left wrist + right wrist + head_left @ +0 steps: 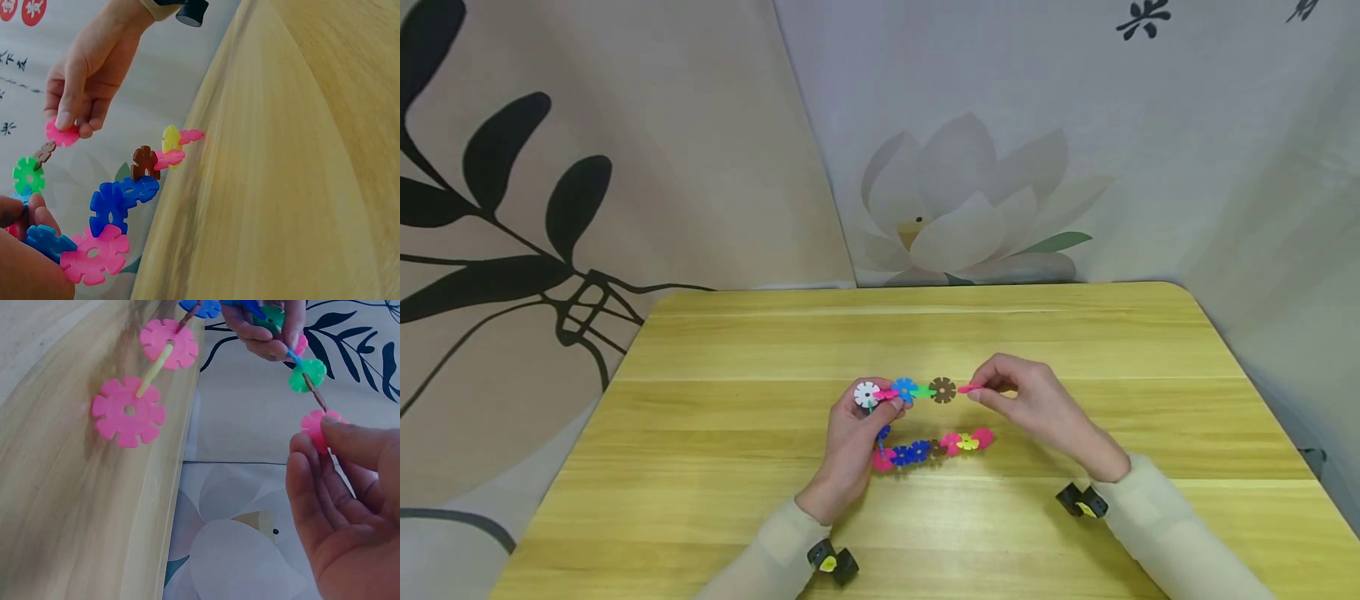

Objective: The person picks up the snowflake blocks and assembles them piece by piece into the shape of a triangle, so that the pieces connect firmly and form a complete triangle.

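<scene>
A chain of notched plastic snowflake discs bends around my left hand (853, 442), whose thumb and fingers grip it near the white disc (867, 394) and blue disc (904, 389). From there a green disc (29, 175) and a brown disc (943, 390) extend rightward. Between thumb and fingertips, my right hand (1037, 402) pinches a pink disc (320, 428), edge-on in the head view and right at the brown disc's rim. The chain's other arm runs nearer the body: a large pink disc (95, 255), dark blue discs (910, 454), brown, pink and yellow ones, ending in pink (982, 437).
Both hands work above a wooden table (715, 433) with light grain. Behind its far edge hangs a pale cloth backdrop (737, 167) printed with dark leaves and a lotus. Each sleeve carries a small black device (1082, 502) at the wrist.
</scene>
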### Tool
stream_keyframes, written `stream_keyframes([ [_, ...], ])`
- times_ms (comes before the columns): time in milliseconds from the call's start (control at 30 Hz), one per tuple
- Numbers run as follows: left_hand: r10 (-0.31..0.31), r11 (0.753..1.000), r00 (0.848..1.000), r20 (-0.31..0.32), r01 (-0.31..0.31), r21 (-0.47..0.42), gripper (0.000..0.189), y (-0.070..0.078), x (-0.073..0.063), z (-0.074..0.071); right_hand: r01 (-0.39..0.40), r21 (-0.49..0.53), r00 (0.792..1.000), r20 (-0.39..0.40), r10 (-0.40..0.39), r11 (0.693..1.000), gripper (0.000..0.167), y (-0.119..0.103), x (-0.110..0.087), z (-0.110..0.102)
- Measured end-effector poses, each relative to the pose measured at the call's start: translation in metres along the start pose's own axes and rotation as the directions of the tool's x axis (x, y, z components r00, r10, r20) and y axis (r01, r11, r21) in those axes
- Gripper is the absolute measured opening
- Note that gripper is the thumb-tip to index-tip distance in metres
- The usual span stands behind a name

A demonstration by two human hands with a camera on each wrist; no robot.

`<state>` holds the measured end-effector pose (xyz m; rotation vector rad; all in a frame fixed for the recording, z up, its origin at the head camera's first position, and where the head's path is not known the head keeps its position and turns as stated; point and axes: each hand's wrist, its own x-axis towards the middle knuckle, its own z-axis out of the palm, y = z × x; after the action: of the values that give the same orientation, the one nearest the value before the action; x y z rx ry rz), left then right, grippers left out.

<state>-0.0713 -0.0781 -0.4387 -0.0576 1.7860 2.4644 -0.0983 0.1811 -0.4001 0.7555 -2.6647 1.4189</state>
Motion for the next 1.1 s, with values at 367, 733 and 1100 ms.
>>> stream_keyframes([
  [367, -0.003, 1.0, 1.0, -0.002, 0.003, 0.003, 0.02, 0.0, 0.0, 0.001, 0.221, -0.098, 0.972, -0.064, -0.228, 0.97, 0.026, -0.002, 0.001, 0.006],
  [733, 0.017, 1.0, 1.0, -0.013, -0.017, 0.004, 0.02, 0.0, 0.0, 0.001, 0.332, -0.187, 0.928, -0.111, -0.355, 0.925, 0.028, 0.0, 0.002, 0.012],
  [1100, 0.02, 1.0, 1.0, -0.021, -0.02, 0.012, 0.02, -0.002, 0.0, 0.0, 0.373, -0.203, 0.909, -0.119, -0.4, 0.906, 0.014, 0.002, 0.003, 0.016],
])
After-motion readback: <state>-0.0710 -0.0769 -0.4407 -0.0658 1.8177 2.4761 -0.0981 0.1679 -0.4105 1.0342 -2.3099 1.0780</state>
